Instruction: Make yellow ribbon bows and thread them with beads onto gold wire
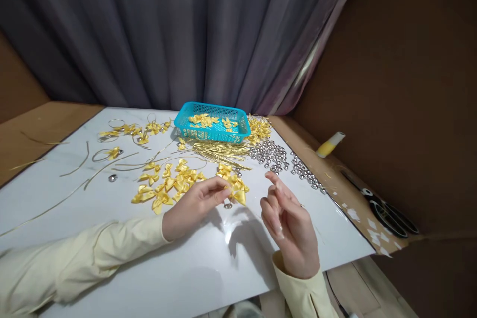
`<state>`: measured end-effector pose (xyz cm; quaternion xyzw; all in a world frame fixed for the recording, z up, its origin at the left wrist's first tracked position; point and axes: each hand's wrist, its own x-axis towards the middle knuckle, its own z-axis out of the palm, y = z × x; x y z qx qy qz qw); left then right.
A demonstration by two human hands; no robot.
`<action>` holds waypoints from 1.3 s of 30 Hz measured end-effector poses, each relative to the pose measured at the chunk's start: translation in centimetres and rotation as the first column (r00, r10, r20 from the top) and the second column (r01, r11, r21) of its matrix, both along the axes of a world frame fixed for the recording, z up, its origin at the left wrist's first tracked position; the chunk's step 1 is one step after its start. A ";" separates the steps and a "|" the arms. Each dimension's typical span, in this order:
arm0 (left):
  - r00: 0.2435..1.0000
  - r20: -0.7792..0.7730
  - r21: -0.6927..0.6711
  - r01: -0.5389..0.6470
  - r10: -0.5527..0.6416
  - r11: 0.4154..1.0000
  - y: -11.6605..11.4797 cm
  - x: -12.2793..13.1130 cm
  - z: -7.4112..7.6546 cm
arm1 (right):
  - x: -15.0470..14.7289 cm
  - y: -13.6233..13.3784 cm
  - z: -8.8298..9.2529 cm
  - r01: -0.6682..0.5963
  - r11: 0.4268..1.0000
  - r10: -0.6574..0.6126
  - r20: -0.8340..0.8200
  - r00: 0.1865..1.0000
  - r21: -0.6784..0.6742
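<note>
My left hand [203,203] is closed in a pinch, thumb against forefinger, on a yellow satin ribbon bow [239,197]. Just under those fingertips shows a small silver piece [227,205]; whether it hangs from the bow or lies on the table I cannot tell. To the right, my right hand [285,218] is raised above the table, its fingers partly bent and apart, with nothing visible in them. Loose yellow bows [175,181] lie spread beyond my left hand. Past my right hand are many silver ring-like pieces [270,153].
A turquoise basket [212,135] holding yellow bows stands at the back of the white table [167,268]. Gold cords [218,153] lie before it. Bows with cord loops [130,130] are at back left. Black scissors [387,213], paper scraps and a yellow-white tube [330,145] are at right.
</note>
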<state>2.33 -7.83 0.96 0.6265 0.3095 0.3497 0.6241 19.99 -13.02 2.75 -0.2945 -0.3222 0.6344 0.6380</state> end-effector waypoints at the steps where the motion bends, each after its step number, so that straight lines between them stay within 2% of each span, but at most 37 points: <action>1: 1.000 0.008 -0.004 -0.012 0.012 1.000 0.1 0.0 0.0 | 0.0 -0.2 0.3 -0.008 1.000 0.008 -0.006 1.000 0.005; 5: 0.998 0.061 -0.082 0.001 0.005 0.997 0.1 0.2 -0.2 | 0.1 -1.0 1.1 -0.016 1.000 0.016 -0.022 1.000 0.022; 8: 0.990 0.143 -0.233 0.047 -0.013 0.971 0.0 0.3 -0.2 | 0.5 -1.4 1.4 0.031 0.999 -0.031 -0.014 0.999 0.013; 12: 0.964 0.264 -0.497 0.160 -0.027 0.853 -0.2 0.4 -0.2 | 1.0 -1.5 1.4 0.077 0.997 -0.077 -0.010 0.997 0.002; 15: 0.951 0.298 -0.591 0.249 -0.078 0.767 -0.2 0.3 -0.2 | 1.3 -1.3 1.4 0.095 0.995 -0.095 0.002 0.995 -0.009; 17: 0.942 0.313 -0.604 0.297 -0.123 0.740 -0.3 0.2 -0.1 | 1.6 -1.2 1.4 0.116 0.993 -0.116 0.020 0.993 -0.012; 23: 0.891 0.379 -0.548 0.434 -0.250 0.715 -0.6 -0.2 0.5 | 3.6 0.0 0.8 0.254 0.967 -0.250 0.088 0.964 -0.028; 27: 0.850 0.428 -0.538 0.512 -0.307 0.669 -0.8 -0.3 1.0 | 4.8 0.2 0.4 0.272 0.962 -0.268 0.207 0.941 0.010; 29: 0.858 0.412 -0.546 0.502 -0.307 0.670 -1.0 -0.3 1.1 | 4.9 -0.2 0.4 0.282 0.958 -0.284 0.285 0.915 0.049; 31: 0.870 0.388 -0.530 0.480 -0.303 0.699 -1.1 -0.2 1.2 | 4.5 -0.9 0.5 0.289 0.954 -0.298 0.369 0.880 0.081; 36: 0.910 0.314 -0.383 0.384 -0.272 0.841 -1.2 0.0 1.1 | 3.1 -2.2 0.8 0.220 0.971 -0.232 0.557 0.797 0.089; 39: 0.924 0.304 -0.309 0.324 -0.230 0.894 -1.3 0.1 1.1 | 2.5 -1.8 0.6 0.156 0.985 -0.164 0.666 0.728 0.072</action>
